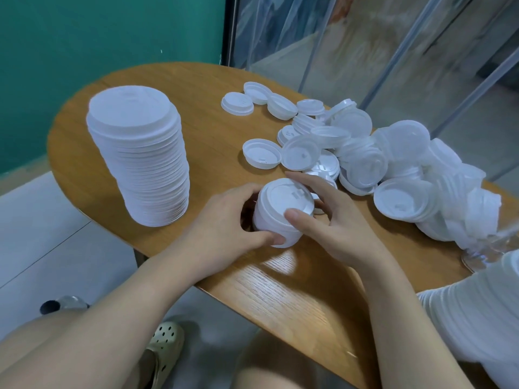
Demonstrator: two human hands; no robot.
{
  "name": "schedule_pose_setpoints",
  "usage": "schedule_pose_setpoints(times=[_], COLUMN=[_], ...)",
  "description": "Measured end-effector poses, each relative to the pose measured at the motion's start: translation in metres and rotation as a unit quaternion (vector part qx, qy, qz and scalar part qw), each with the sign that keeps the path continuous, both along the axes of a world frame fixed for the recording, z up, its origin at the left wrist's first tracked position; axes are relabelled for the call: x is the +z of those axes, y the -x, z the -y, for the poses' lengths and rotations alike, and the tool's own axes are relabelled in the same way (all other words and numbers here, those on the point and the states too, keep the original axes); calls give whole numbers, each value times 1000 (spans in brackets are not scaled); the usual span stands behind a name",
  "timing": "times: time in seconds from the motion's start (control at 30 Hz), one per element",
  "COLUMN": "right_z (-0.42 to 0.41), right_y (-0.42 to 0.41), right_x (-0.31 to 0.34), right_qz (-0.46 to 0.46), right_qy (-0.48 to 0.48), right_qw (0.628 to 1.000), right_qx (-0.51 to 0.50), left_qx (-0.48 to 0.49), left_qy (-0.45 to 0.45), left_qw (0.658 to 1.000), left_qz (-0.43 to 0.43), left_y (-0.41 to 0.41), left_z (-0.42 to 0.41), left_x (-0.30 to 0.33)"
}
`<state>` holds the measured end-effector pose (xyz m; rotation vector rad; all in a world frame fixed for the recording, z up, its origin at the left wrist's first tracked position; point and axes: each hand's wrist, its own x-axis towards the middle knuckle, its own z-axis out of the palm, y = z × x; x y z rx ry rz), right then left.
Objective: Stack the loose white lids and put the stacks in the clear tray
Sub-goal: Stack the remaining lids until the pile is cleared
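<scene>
Wooden counter [213, 80] with rounded ends takes up most of the view. Tall stack of lids [140, 155] stands upright on its left side, and a messy pile of loose white lids [379, 164] sprawls across the right. Something clear sits at the right edge [483, 256], maybe the tray, too blurry to tell. Near the front, a short stack [280, 211] rests on the counter, left hand [227, 220] and right hand [331, 217] both wrapped around it.
</scene>
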<state>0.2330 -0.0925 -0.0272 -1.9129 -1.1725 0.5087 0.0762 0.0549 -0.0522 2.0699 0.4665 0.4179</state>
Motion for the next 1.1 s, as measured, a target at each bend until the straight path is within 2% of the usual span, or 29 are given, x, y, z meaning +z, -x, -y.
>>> schedule_pose_setpoints(times=[0.17, 0.37, 0.47, 0.57, 0.63, 0.73, 0.97, 1.1], right_z=[1, 1, 1, 6, 9, 10, 7, 6], right_y=[-1, -3, -10, -27, -38, -45, -44, -43], right_x=[0, 0, -1, -5, -11, -24, -28, -27], right_qz=[32, 16, 6, 32, 81, 123, 179, 149], right_qy=[19, 17, -69, -166, -116, 11, 16, -8], right_qw=[999, 1000, 997, 977, 974, 977, 966, 969], right_qx=[10, 17, -22, -133, -175, -174, -184, -197], left_qx=[-1, -7, -3, 6, 12, 16, 19, 18], left_qy=[-6, -10, -16, -18, -14, -14, -11, -6], left_qw=[1000, 1000, 1000, 1000, 1000, 1000, 1000, 1000], left_qz=[-2, -5, -1, -1, -3, -7, 9, 21], left_y=[1, 1, 3, 6, 8, 9, 9, 7], left_z=[0, 0, -2, -6, -9, -12, -9, -10], left_x=[0, -2, -2, -3, -2, -1, -3, -2])
